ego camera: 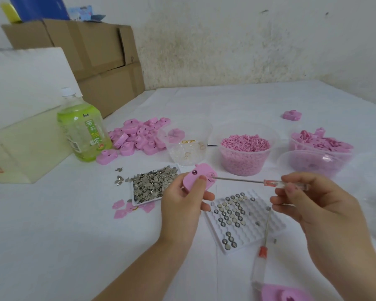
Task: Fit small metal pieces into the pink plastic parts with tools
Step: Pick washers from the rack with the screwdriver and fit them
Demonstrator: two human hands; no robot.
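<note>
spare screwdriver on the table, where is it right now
Head view, lower right: the spare screwdriver lies on the table below the right hand, its shaft over the right edge of the white tray, handle toward a pink part at the frame's bottom.

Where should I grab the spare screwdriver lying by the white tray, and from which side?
The spare screwdriver lies with its clear handle towards you and its thin shaft across the white tray edge. Grip the handle, probably from the right side: it is the thickest part and lies off the tray.
</note>
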